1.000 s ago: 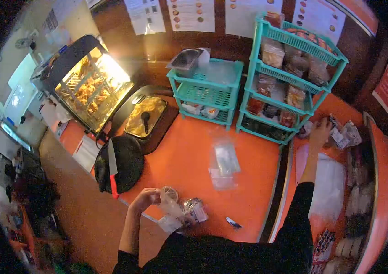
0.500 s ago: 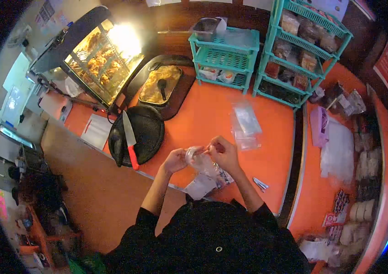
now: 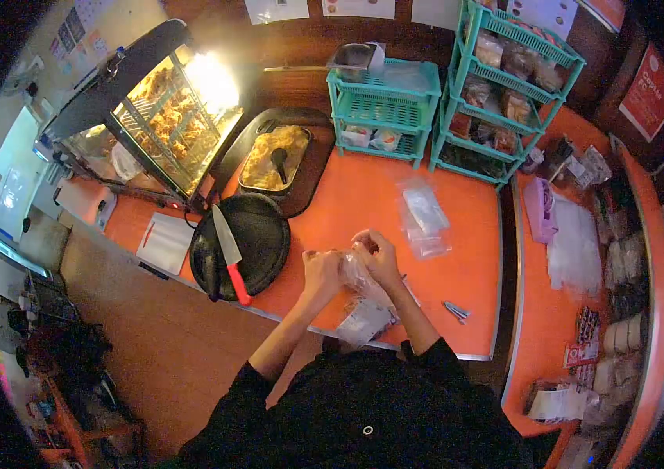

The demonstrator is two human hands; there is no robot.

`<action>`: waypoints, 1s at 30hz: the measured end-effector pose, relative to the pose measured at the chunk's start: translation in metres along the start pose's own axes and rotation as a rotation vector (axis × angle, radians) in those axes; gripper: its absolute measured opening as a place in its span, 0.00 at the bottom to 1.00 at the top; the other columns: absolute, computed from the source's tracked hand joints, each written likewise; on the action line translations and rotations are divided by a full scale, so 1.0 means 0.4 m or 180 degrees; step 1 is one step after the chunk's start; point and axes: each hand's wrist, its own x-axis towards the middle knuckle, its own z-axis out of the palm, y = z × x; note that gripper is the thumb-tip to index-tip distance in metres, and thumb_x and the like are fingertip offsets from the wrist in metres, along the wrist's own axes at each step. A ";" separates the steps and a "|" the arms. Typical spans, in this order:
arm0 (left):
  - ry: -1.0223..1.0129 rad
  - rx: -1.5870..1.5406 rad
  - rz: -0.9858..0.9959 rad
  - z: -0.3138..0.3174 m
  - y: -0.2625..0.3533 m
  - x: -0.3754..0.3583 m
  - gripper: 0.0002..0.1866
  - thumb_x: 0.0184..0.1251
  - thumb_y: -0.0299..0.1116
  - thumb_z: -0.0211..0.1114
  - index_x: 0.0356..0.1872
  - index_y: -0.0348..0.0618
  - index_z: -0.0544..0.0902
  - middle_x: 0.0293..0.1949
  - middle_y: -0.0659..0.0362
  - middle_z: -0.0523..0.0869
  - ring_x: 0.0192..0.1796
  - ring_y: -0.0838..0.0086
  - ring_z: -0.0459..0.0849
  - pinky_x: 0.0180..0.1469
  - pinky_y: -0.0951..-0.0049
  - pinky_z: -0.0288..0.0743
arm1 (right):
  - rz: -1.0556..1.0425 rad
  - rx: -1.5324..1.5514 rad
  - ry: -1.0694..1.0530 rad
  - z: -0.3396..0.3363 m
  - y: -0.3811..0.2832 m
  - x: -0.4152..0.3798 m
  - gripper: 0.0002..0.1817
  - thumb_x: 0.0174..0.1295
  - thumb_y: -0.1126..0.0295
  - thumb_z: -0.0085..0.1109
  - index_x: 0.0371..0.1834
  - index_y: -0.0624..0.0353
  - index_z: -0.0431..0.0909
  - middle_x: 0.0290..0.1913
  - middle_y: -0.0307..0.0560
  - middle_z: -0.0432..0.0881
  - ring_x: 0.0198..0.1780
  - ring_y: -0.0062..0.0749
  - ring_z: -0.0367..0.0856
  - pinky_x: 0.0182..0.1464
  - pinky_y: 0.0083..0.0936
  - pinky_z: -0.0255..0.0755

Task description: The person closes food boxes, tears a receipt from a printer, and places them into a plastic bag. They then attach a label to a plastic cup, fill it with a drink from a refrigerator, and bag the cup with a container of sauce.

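Both my hands are close together over the front of the orange counter. My left hand point(image 3: 322, 273) has its fingers closed on the edge of a clear plastic bag point(image 3: 359, 273). Facing it, my right hand point(image 3: 379, 256) pinches the same bag near its top. The bag hangs between them, above a whitish packet point(image 3: 365, 319) at the counter's front edge. A stapler-like metal tool point(image 3: 455, 311) lies right of my right forearm. Flat clear bags point(image 3: 425, 213) lie behind my right hand.
To the left, a red-handled knife point(image 3: 227, 238) rests across a black round pan point(image 3: 257, 242). Behind it stand a food tray point(image 3: 275, 160) with a black utensil and a lit food warmer point(image 3: 164, 117). Green racks point(image 3: 385, 105) stand at the back; a pink box point(image 3: 540, 209) is on the right.
My left hand has moved right, closer to my right hand, and turned knuckles-up. The bag's top is now bunched between both hands. The camera view has shifted slightly.
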 end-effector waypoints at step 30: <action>0.1258 -0.3905 -0.0124 0.077 -0.029 0.007 0.10 0.59 0.24 0.67 0.42 0.35 0.83 0.35 0.60 0.85 0.37 0.79 0.82 0.40 0.80 0.76 | -0.0036 0.0409 0.0336 0.053 0.015 0.011 0.04 0.62 0.79 0.55 0.38 0.62 0.78 0.31 0.34 0.77 0.33 0.15 0.73 0.39 0.15 0.69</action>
